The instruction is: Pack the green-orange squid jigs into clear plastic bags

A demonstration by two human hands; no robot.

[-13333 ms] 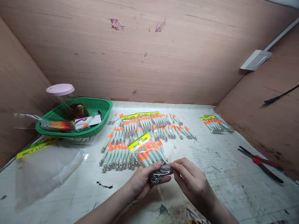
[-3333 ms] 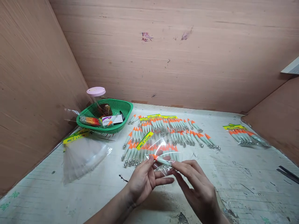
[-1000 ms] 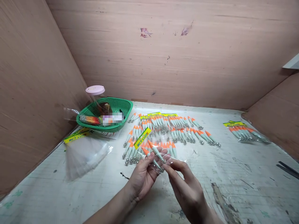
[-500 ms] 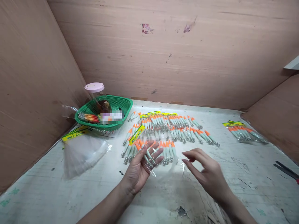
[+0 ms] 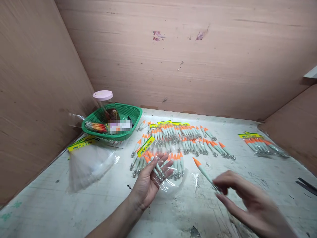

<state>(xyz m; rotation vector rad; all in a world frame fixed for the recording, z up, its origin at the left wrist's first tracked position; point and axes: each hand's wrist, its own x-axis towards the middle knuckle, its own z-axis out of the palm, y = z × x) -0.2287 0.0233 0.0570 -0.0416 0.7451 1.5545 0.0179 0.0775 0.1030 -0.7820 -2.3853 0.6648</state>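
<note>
My left hand (image 5: 148, 180) lies palm up over the table, fingers spread, with a clear bag (image 5: 158, 165) bearing a yellow header card (image 5: 146, 146) resting on it; a few orange-and-white lures sit inside the bag. To its right my right hand (image 5: 245, 198), slightly blurred, pinches the hook end of one orange-tipped lure (image 5: 203, 170), which points up and left. Behind both hands several loose lures (image 5: 188, 140) lie in rows on the white table (image 5: 74, 208).
A green basket (image 5: 133, 114) with a pink-lidded jar (image 5: 103, 96) stands at the back left. Empty clear bags (image 5: 89, 162) lie below it. A filled bag (image 5: 262, 143) lies at the right. Plier handles (image 5: 307, 185) show at the right edge. Brown board walls enclose three sides.
My right hand left the bag, moved right and now holds a single lure. My left hand opened flat under the bag.
</note>
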